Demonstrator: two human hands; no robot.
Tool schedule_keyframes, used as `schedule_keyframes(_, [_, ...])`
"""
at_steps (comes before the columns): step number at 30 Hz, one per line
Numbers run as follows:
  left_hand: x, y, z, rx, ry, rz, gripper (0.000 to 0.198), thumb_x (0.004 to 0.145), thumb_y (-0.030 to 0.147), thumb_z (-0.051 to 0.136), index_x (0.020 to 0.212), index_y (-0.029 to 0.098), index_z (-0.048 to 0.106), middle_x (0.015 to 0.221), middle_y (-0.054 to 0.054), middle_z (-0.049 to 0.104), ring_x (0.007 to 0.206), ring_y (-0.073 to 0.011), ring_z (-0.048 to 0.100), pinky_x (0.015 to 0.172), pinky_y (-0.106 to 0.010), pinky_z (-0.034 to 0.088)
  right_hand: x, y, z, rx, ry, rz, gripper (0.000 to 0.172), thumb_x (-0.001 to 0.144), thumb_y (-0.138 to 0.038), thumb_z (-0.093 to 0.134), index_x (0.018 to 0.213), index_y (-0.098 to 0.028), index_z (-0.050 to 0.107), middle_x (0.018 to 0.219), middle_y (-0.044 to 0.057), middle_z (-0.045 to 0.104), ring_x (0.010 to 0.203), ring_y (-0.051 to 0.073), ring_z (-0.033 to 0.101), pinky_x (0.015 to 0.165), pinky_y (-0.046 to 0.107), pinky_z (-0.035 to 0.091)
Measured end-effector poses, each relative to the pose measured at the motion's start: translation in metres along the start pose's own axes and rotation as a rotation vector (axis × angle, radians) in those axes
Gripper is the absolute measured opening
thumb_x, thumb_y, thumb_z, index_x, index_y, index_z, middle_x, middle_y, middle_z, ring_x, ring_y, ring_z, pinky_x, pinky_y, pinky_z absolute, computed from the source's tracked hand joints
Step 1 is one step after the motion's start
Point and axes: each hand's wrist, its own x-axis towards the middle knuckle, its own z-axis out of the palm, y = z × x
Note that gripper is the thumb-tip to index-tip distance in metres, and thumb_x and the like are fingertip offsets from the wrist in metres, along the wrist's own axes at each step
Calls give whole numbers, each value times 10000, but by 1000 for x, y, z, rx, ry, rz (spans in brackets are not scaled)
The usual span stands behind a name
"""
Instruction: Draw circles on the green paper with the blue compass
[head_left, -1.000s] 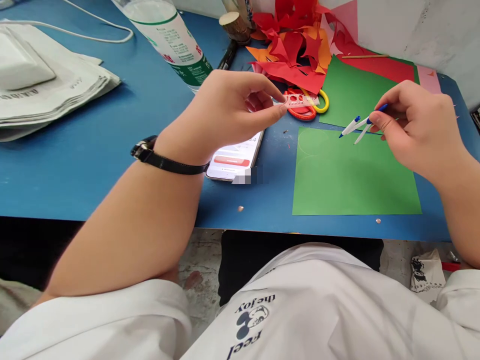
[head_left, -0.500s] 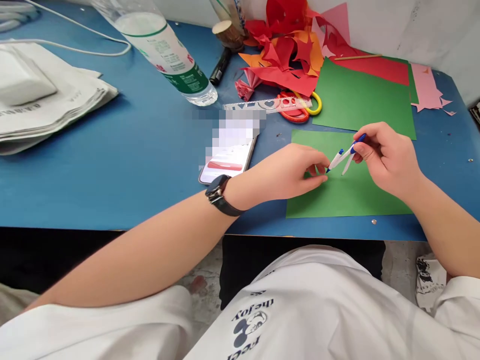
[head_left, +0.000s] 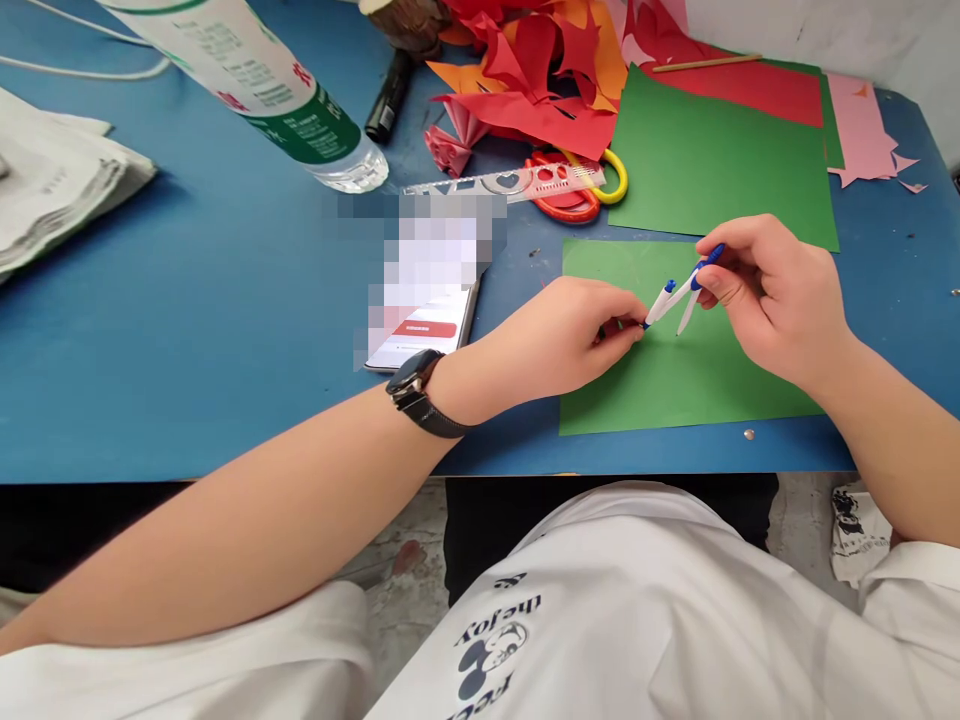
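Observation:
A blue and white drawing compass [head_left: 683,288] stands slanted over a sheet of green paper [head_left: 705,385], its two legs spread. My right hand [head_left: 780,300] grips its blue top between thumb and fingers. At the tip of the compass leg that carries a small pen or pencil, my left hand [head_left: 577,335] is closed, thumb and fingertips pinching there. The left wrist, with a black watch [head_left: 426,390], crosses the near left part of the paper. A second green sheet [head_left: 720,160] lies just beyond the right hand.
Left of the paper lies a phone [head_left: 424,300], partly pixelated. A clear ruler [head_left: 495,185] overlaps scissors [head_left: 566,205] with red and yellow handles. Behind are red and orange paper scraps [head_left: 540,70], a black marker [head_left: 388,95] and a water bottle [head_left: 300,110]. Newspapers [head_left: 60,180] lie far left.
The view has shifted, so the table items sit further left and higher. My left fingertips have closed in on the tip of the compass leg; the right hand keeps its grip.

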Motion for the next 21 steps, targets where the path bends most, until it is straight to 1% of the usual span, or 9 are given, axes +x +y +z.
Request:
schedule_keyframes(3, [1, -1, 1, 10, 6, 7, 271, 1152, 344, 621, 1094, 230, 861, 901, -32, 861, 807, -218, 748, 820, -341, 556, 1, -1, 2, -34, -14, -16, 259, 1292, -549, 636, 1338, -340, 781, 1109, 44, 894, 914, 234, 860, 884, 447, 724])
schedule_keyframes(5, [2, -1, 1, 14, 4, -1, 258, 1142, 338, 630, 1087, 230, 858, 903, -31, 858, 803, -218, 740, 820, -347, 552, 1, 0, 3, -49, -22, -6, 293, 1297, -572, 609, 1349, -337, 777, 1119, 53, 895, 943, 246, 864, 910, 468, 728])
schedule_keyframes(9, [3, 0, -1, 25, -14, -37, 240, 1129, 331, 641, 1079, 242, 858, 909, -31, 861, 788, -225, 726, 810, -364, 557, 0, 4, 3, -68, -37, 15, 372, 1303, -640, 568, 1384, -357, 796, 1101, 54, 887, 932, 253, 864, 932, 478, 750])
schedule_keyframes(13, [2, 2, -3, 23, -17, -28, 253, 1133, 343, 625, 1068, 241, 847, 898, -36, 845, 770, -224, 710, 796, -375, 550, -1, 5, 2, -47, -37, 21, 356, 1297, -636, 587, 1399, -386, 820, 1110, 58, 883, 947, 265, 876, 957, 485, 760])
schedule_keyframes(16, [2, 2, -2, 24, -11, -21, 266, 1134, 348, 617, 1064, 231, 845, 889, -35, 827, 773, -222, 704, 804, -369, 543, 0, 4, 2, -71, -37, 12, 370, 1307, -625, 565, 1398, -359, 807, 1110, 52, 888, 941, 248, 873, 944, 458, 744])
schedule_keyframes(21, [2, -1, 0, 31, 5, -6, 264, 1143, 347, 624, 1080, 237, 856, 878, -20, 816, 770, -212, 702, 820, -353, 538, 1, 1, 3, -70, -28, -12, 331, 1301, -576, 590, 1360, -323, 795, 1106, 50, 896, 917, 237, 870, 925, 446, 723])
